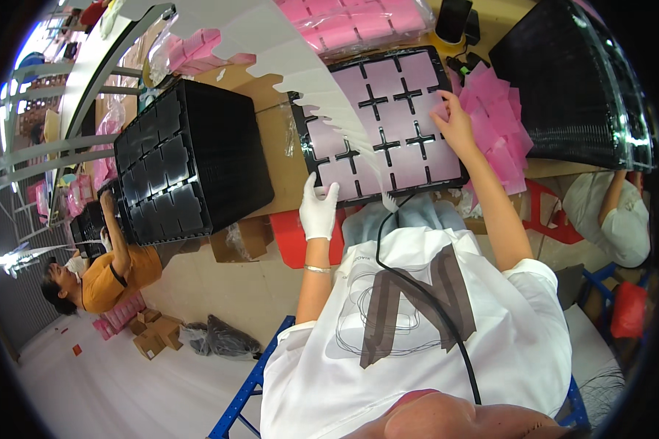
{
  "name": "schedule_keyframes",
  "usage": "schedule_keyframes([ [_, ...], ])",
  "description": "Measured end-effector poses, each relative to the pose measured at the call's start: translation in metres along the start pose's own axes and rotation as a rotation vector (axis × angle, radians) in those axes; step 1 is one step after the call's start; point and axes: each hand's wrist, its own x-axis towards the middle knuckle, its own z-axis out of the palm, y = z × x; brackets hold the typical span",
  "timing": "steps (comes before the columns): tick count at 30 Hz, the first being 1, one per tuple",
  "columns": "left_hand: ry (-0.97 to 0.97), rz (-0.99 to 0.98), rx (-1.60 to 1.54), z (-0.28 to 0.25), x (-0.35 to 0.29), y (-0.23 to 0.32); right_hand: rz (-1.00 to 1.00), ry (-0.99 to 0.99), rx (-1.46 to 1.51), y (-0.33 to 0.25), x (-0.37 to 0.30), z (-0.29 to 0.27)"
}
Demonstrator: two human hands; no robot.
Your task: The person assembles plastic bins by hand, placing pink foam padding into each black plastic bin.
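A black tray (386, 145) lies in front of me, its compartments lined with pale pink sheets and divided by black cross-shaped ribs. My left hand (320, 210), in a white glove, is at the tray's near left corner, thumb and fingers apart. My right hand (455, 126) is bare and bent over the tray's right edge. Its fingertips are pinched together on a small pink sheet (439, 111). Just right of that hand spreads a loose heap of pink sheets (493, 121).
Tall stacks of black trays stand left (231, 157) and right (564, 88). Plastic-wrapped pink bundles (351, 25) lie at the far side, near a phone (453, 18). A pale jagged strip (300, 80) crosses the view above the tray. A person in orange (121, 274) works at left.
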Motion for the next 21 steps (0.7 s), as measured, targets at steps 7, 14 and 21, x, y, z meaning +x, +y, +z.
schedule_keyframes([
  [7,0.024,0.075,0.142,0.011,0.001,-0.016,-0.043,0.095,0.062,0.011,0.003,0.005],
  [14,0.011,0.061,0.155,0.012,0.000,-0.012,-0.078,0.141,-0.030,0.010,0.005,0.007],
  [21,0.025,-0.011,0.137,-0.004,0.003,-0.001,-0.207,0.255,-0.125,-0.005,-0.002,-0.001],
])
